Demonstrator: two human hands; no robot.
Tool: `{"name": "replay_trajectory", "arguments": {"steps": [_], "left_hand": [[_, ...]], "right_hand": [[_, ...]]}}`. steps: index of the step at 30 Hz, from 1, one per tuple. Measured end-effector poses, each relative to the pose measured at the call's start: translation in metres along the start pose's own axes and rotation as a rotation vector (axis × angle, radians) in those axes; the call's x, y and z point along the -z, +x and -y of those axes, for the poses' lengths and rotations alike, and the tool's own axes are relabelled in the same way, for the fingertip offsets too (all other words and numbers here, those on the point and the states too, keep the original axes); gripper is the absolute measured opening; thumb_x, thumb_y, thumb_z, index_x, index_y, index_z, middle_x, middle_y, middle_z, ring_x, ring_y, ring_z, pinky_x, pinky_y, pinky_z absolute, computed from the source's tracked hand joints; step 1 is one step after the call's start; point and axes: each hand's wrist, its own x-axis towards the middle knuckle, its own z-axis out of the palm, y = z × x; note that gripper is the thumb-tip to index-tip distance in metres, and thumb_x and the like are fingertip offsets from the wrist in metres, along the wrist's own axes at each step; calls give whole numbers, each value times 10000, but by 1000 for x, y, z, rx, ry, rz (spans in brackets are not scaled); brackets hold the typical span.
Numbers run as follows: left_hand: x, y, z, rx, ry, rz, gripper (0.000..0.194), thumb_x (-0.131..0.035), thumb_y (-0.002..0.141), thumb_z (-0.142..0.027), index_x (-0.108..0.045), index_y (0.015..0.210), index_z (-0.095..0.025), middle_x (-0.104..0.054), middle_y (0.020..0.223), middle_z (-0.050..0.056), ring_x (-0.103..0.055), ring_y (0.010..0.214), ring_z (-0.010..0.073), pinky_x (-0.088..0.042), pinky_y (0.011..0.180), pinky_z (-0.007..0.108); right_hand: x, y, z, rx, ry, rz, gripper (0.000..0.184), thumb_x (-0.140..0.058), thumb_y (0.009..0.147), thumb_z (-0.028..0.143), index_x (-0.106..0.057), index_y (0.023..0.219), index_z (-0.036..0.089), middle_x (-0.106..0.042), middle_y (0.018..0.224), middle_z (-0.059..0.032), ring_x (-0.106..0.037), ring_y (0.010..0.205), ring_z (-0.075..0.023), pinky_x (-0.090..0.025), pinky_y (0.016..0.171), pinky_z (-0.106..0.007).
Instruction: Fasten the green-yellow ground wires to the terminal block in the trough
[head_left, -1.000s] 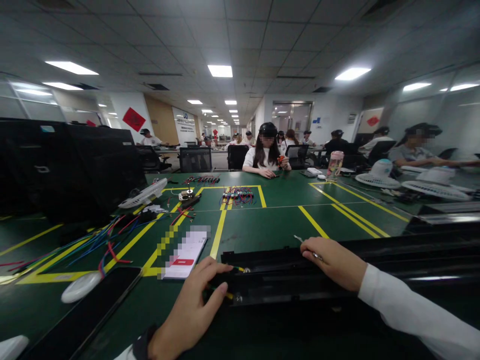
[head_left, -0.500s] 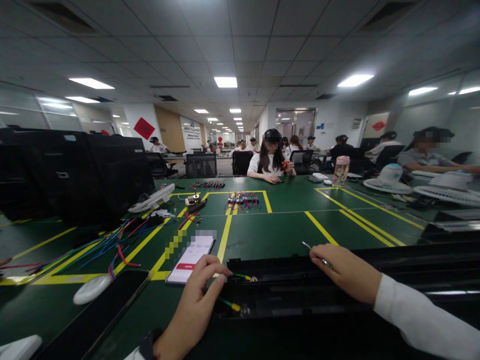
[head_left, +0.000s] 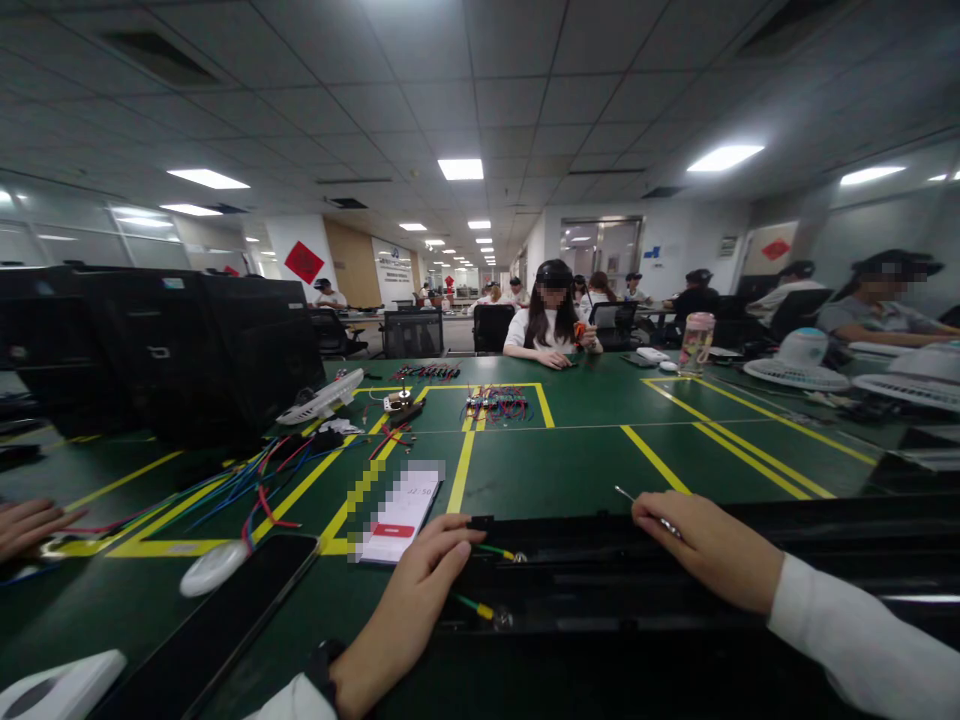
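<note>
A long black plastic housing (head_left: 637,575) lies across the green table in front of me. My left hand (head_left: 409,610) rests on its left end, fingers curled against the edge, beside two green-and-yellow wires (head_left: 499,552) with ring ends. My right hand (head_left: 705,550) lies on the housing's top edge, closed round a thin metal tool (head_left: 637,503) whose tip points up and left.
A white phone (head_left: 401,512) lies just left of the housing; a dark phone (head_left: 210,625) and a white oval part (head_left: 212,567) lie nearer left. Loose coloured wires (head_left: 240,480), black boxes (head_left: 165,350), another person's hand (head_left: 30,525) at the left edge, seated people across.
The view has shifted down and left, so everything sits further right. Both hands stay in place on the housing. Another person's hand has come into view at the left edge.
</note>
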Motion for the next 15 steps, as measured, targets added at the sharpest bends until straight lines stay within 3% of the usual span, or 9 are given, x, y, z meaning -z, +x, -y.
{"name": "replay_trajectory", "arguments": {"steps": [3, 6, 10, 12, 15], "left_hand": [[0, 1, 2, 18, -7, -18, 273, -415, 877, -345, -661, 970, -273, -501, 1215, 23, -419, 1180, 210, -258, 1044, 367], [-1, 1, 2, 23, -15, -27, 264, -426, 872, -345, -670, 932, -264, -513, 1199, 23, -431, 1168, 207, -275, 1029, 348], [0, 3, 0, 25, -29, -40, 278, -417, 873, -334, -678, 887, -240, -549, 1151, 29, -465, 1130, 200, -310, 999, 320], [0, 4, -1, 26, -41, -50, 297, -402, 876, -331, -680, 877, -228, -569, 1122, 34, -485, 1105, 199, -332, 978, 313], [1, 6, -1, 26, -61, -67, 321, -387, 878, -336, -683, 862, -214, -585, 1101, 41, -501, 1079, 202, -353, 958, 317]], "right_hand": [[12, 8, 12, -35, 140, -117, 207, -403, 883, 360, -542, 834, 215, -618, 776, -19, -560, 722, -183, -401, 673, -312], [30, 22, 40, -13, 406, -197, 195, -439, 868, 375, -535, 889, 207, -652, 853, -31, -589, 813, -181, -423, 745, -308], [45, 50, 85, 97, 661, -119, 226, -435, 875, 382, -525, 839, 178, -658, 703, -10, -607, 706, -143, -435, 724, -272], [45, 67, 99, 134, 658, -44, 234, -462, 860, 388, -523, 795, 172, -624, 601, 13, -575, 592, -123, -425, 623, -244], [34, 94, 106, 212, 597, 166, 265, -475, 847, 391, -525, 721, 163, -573, 506, 31, -505, 471, -99, -388, 526, -225]]}}
